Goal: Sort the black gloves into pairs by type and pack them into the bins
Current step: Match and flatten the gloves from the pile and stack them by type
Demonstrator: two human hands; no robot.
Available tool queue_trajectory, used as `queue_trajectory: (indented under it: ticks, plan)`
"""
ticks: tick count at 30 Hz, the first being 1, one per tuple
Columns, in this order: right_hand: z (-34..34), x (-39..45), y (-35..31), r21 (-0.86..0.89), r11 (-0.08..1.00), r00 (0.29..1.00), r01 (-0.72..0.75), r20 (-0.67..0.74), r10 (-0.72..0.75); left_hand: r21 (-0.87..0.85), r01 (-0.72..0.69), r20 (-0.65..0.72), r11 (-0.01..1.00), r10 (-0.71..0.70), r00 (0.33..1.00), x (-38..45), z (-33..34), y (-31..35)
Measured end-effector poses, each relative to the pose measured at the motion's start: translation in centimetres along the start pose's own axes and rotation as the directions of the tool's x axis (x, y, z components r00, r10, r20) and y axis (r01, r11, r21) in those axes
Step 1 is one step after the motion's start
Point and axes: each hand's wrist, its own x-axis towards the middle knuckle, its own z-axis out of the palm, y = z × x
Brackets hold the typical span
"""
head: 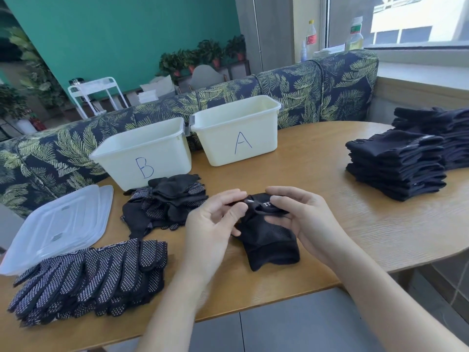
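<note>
From the head view, we see both hands working 1 black glove point(269, 240) at the middle of the wooden table point(355, 224). The left hand point(213, 224) pinches the glove's upper edge between thumb and curled fingers point(234, 196), and the right hand point(304, 219) grips the same edge from the other side, its fingers point(281, 199) curled over the fabric. The rest of the glove hangs down and lies on the table between the wrists.

Behind the hands stand 2 cream bins, bin B point(144, 153) on the left and bin A point(238, 133) on the right, close beside each other; we cannot see gloves inside either. Just in front of bin B lies a loose heap of gloves point(165, 204), some dotted. Near the table's front left edge, a fanned row of dotted gloves point(88, 278) lies flat, touching a stack of clear lids point(58, 224). Far right sit 2 neat stacks of folded gloves point(398, 166).
</note>
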Motion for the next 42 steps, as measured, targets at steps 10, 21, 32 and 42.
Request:
queue_trajectory:
  ticks: [10,21,32,42]
  plan:
    - [-0.4,-0.5,0.1,0.031,0.995,0.994,0.099,0.036,-0.100,-0.124,0.126,-0.014,0.984,-0.129,0.992,-3.2,2.1,0.2]
    - [-1.2,-2.1,-0.3,-0.258,0.962,0.983,0.085,0.178,-0.039,-0.153,0.146,-0.050,0.977,-0.155,0.987,-1.4,1.6,-0.4]
    - [-1.0,-1.9,0.1,-0.574,0.815,0.995,0.081,-0.003,-0.101,0.166,0.134,-0.038,0.977,-0.129,0.991,-0.2,1.2,-2.2]
    - [-1.5,-2.6,-0.4,-0.721,0.693,0.998,0.032,-0.013,-0.060,0.384,0.128,-0.011,0.915,-0.134,0.991,-1.1,1.4,-1.2]
